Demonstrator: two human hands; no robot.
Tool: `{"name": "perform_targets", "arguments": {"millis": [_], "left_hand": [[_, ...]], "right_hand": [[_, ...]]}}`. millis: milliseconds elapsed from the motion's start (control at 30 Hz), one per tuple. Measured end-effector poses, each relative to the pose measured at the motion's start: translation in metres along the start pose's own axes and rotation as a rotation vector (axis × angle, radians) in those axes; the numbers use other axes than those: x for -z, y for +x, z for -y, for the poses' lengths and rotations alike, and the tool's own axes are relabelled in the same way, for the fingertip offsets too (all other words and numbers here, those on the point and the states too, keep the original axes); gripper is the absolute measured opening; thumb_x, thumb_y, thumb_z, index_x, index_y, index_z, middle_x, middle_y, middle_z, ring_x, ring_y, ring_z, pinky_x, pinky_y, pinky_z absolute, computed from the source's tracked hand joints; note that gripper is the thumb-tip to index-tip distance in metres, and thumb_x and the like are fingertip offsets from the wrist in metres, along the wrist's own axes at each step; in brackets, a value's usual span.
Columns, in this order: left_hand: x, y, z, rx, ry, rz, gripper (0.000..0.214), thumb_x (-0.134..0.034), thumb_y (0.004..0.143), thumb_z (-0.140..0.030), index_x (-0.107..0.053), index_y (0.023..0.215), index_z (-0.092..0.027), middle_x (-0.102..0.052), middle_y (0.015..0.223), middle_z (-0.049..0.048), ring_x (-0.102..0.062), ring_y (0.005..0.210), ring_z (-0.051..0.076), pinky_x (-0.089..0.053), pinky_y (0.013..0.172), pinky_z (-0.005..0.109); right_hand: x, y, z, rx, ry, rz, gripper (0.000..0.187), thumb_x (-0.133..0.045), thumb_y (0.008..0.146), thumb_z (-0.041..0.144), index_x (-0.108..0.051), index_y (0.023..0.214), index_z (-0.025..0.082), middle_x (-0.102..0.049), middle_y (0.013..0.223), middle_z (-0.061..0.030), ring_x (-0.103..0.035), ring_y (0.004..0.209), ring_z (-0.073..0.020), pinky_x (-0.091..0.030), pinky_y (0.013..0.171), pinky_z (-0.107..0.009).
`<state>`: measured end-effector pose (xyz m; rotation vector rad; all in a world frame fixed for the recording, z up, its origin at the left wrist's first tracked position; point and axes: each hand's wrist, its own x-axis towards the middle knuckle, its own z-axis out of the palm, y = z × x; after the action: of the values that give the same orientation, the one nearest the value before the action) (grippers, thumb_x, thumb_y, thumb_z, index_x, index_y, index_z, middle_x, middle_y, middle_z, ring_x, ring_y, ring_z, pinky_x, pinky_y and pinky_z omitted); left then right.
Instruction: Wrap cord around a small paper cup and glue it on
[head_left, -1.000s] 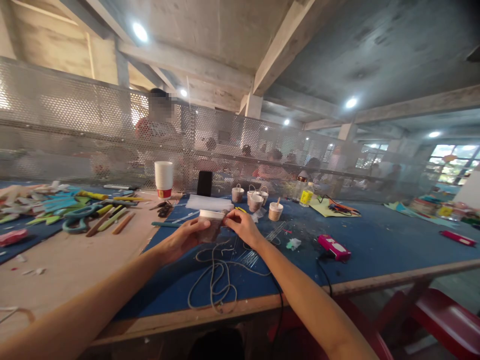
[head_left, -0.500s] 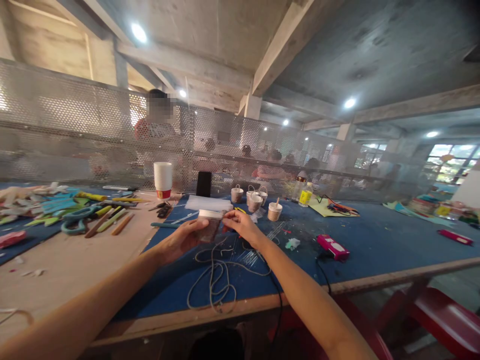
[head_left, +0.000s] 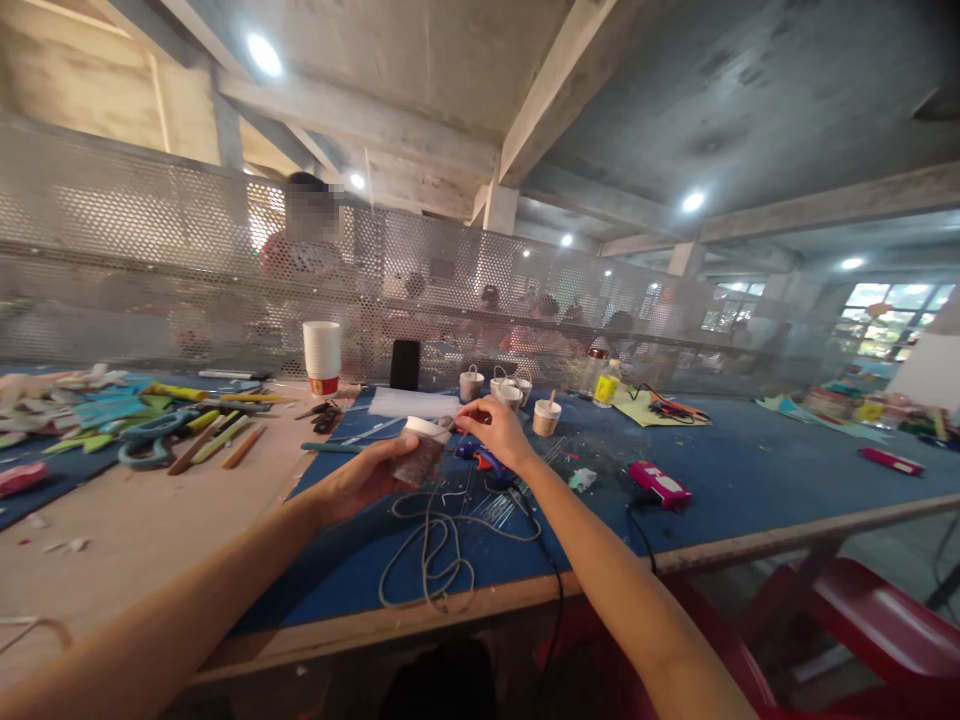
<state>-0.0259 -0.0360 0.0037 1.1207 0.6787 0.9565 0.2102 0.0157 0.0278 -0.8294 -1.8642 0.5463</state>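
My left hand (head_left: 367,468) is wrapped round a paper cup (head_left: 418,455) with a rough brown-grey covering and a bare white rim; the cup tilts to the right. At the right side of that rim, my right hand (head_left: 495,428) has thumb and forefinger pinched together by a small greyish piece; what the fingertips hold is too small to make out. A blue glue gun (head_left: 486,460) lies on the table just under my right hand. Loops of thin grey cord (head_left: 426,560) lie below the cup, near the table's front edge.
Several covered cups with handles (head_left: 471,384) stand at the back, beside a cup holding a stick (head_left: 547,417). Left are a stack of paper cups (head_left: 322,352), scissors (head_left: 150,440) and felt scraps. A pink box (head_left: 658,484) lies right. A perforated metal screen (head_left: 187,290) rises behind.
The cup has tipped over to the right and shifted slightly. My right hand has lifted a little and turned at the rim, leaving the blue glue gun in fuller view.
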Motion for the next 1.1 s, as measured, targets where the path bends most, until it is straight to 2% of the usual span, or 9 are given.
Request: {"name": "perform_targets", "arguments": {"millis": [133, 300, 400, 567, 667, 733, 833, 967, 1100], "left_hand": [[0.0, -0.001, 0.001, 0.025, 0.02, 0.076, 0.033, -0.066, 0.091, -0.037, -0.077, 0.114, -0.016, -0.078, 0.115, 0.0141, -0.074, 0.094, 0.026, -0.057, 0.075, 0.031], [-0.002, -0.004, 0.0, 0.05, 0.015, 0.121, 0.034, -0.064, 0.093, -0.035, -0.073, 0.119, -0.015, -0.077, 0.118, 0.0144, -0.074, 0.097, 0.025, -0.057, 0.08, 0.03], [-0.003, -0.005, -0.001, 0.057, -0.014, 0.141, 0.037, -0.061, 0.094, -0.035, -0.071, 0.124, -0.014, -0.074, 0.125, 0.0155, -0.072, 0.104, 0.026, -0.057, 0.085, 0.033], [-0.002, -0.005, -0.004, 0.036, -0.094, 0.164, 0.04, -0.06, 0.094, -0.032, -0.068, 0.127, -0.011, -0.07, 0.131, 0.0174, -0.071, 0.111, 0.03, -0.059, 0.085, 0.034], [-0.003, -0.006, -0.006, 0.012, -0.172, 0.15, 0.039, -0.06, 0.093, -0.027, -0.066, 0.127, -0.008, -0.073, 0.125, 0.0192, -0.071, 0.11, 0.03, -0.059, 0.086, 0.036], [-0.004, -0.006, -0.007, -0.008, -0.225, 0.151, 0.039, -0.061, 0.092, -0.025, -0.065, 0.127, -0.008, -0.074, 0.122, 0.0193, -0.071, 0.111, 0.031, -0.058, 0.09, 0.039], [-0.003, -0.005, -0.007, -0.051, -0.29, 0.177, 0.04, -0.061, 0.09, -0.025, -0.065, 0.127, -0.011, -0.074, 0.122, 0.0181, -0.07, 0.113, 0.033, -0.057, 0.093, 0.043], [0.005, -0.001, -0.008, -0.119, -0.332, 0.21, 0.038, -0.06, 0.091, -0.027, -0.067, 0.126, -0.014, -0.074, 0.124, 0.0162, -0.068, 0.117, 0.034, -0.056, 0.096, 0.046], [0.019, 0.0, -0.019, -0.275, -0.37, 0.192, 0.04, -0.058, 0.093, -0.024, -0.065, 0.131, -0.017, -0.071, 0.131, 0.0138, -0.06, 0.128, 0.033, -0.049, 0.107, 0.05]], "right_hand": [[-0.006, 0.008, 0.009, -0.06, 0.124, 0.066, 0.019, -0.069, 0.086, 0.036, -0.075, 0.094, 0.02, -0.072, 0.083, -0.0024, -0.067, 0.075, -0.0165, -0.054, 0.076, -0.03], [-0.023, 0.018, 0.016, -0.091, 0.267, 0.191, 0.018, -0.067, 0.086, 0.027, -0.074, 0.1, 0.018, -0.076, 0.096, -0.006, -0.071, 0.093, -0.0189, -0.054, 0.092, -0.034], [-0.03, 0.023, 0.018, -0.127, 0.309, 0.293, 0.026, -0.058, 0.087, 0.016, -0.071, 0.109, 0.018, -0.077, 0.103, -0.0064, -0.071, 0.103, -0.0188, -0.053, 0.099, -0.037], [-0.018, 0.027, 0.008, -0.129, 0.292, 0.207, 0.044, -0.047, 0.077, 0.006, -0.071, 0.111, 0.021, -0.072, 0.121, -0.0043, -0.066, 0.117, -0.0177, -0.048, 0.108, -0.036], [0.001, 0.023, -0.006, -0.194, 0.134, 0.086, 0.042, -0.046, 0.077, 0.008, -0.071, 0.11, 0.019, -0.073, 0.118, -0.005, -0.068, 0.108, -0.0173, -0.051, 0.101, -0.035], [0.014, 0.016, -0.017, -0.241, -0.092, 0.008, 0.032, -0.05, 0.082, 0.012, -0.07, 0.106, 0.018, -0.074, 0.113, -0.0058, -0.069, 0.101, -0.0167, -0.052, 0.095, -0.032], [0.029, -0.001, -0.03, -0.327, -0.281, 0.028, 0.023, -0.053, 0.087, 0.018, -0.069, 0.103, 0.016, -0.075, 0.092, -0.0051, -0.07, 0.082, -0.0165, -0.053, 0.08, -0.029], [0.036, -0.023, -0.036, -0.337, -0.415, 0.079, 0.012, -0.061, 0.086, 0.025, -0.07, 0.085, 0.018, -0.073, 0.083, -0.0037, -0.067, 0.082, -0.0188, -0.048, 0.077, -0.028], [0.035, -0.033, -0.035, -0.394, -0.607, 0.18, 0.026, -0.067, 0.085, 0.043, -0.068, 0.077, 0.019, -0.072, 0.08, -0.0037, -0.065, 0.079, -0.0207, -0.041, 0.07, -0.027]]}}
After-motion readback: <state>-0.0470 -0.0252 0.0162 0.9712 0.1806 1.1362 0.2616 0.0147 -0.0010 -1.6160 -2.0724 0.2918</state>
